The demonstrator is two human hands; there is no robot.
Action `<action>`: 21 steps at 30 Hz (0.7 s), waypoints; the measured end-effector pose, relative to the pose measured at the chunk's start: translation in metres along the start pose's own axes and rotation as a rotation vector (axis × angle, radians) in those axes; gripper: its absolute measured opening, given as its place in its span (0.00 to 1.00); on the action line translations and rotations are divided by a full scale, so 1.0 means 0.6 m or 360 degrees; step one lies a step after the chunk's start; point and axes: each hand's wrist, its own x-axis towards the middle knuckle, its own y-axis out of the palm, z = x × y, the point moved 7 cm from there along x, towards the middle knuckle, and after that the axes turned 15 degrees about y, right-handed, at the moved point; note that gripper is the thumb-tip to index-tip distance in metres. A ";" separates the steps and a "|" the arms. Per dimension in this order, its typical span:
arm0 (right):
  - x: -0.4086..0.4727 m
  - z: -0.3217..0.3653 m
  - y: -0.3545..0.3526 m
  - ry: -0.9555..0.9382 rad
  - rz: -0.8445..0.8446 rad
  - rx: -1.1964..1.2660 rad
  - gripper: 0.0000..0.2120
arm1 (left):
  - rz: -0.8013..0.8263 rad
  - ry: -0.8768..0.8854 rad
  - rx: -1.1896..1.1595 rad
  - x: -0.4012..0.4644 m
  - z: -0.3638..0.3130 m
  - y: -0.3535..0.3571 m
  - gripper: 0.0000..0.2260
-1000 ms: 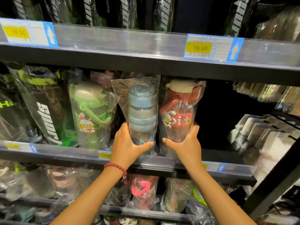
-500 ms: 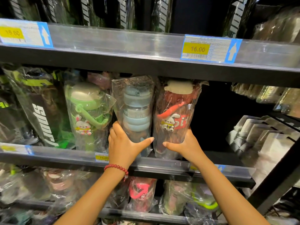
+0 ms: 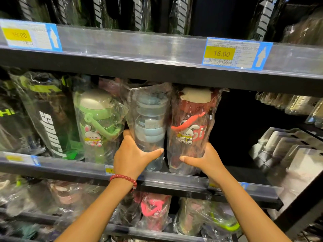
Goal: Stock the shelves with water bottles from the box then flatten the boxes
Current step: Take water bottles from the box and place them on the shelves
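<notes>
At frame centre, the left hand (image 3: 134, 155) wraps the bagged blue water bottle (image 3: 149, 126) while the right hand (image 3: 205, 158) grips the red one (image 3: 189, 130), both apparently seated on the middle shelf (image 3: 70, 169); nudge them upright, labels forward.

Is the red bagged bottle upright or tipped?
Upright: the red plastic-bagged bottle stands on the shelf, cream lid on top, right hand gripping its base.

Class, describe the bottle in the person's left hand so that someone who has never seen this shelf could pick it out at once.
Find the middle shelf, under the yellow 16.00 price tag. Three bagged bottles stand side by side there; the left hand grips the centre one. This blue bottle alone has no rabbit picture, unlike the green bottle and red bottle flanking it.
</notes>
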 end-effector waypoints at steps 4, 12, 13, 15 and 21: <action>0.000 -0.003 -0.001 -0.0012 -0.0004 0.0036 0.27 | 0.0137 0.0004 0.0142 0.004 0.003 0.006 0.51; -0.005 0.000 0.000 -0.0008 -0.0021 0.0083 0.24 | 0.0191 0.0026 -0.0440 0.007 0.023 0.016 0.45; -0.005 0.000 0.000 -0.0006 -0.0021 0.0085 0.24 | 0.0172 0.0009 -0.0510 0.006 0.021 0.018 0.43; -0.006 -0.001 0.001 -0.0004 -0.0018 0.0084 0.25 | 0.0157 -0.0027 -0.0593 0.007 0.017 0.021 0.40; -0.014 0.006 0.000 0.0000 -0.0041 0.0106 0.23 | 0.0101 -0.0051 -0.0380 0.006 0.016 0.022 0.38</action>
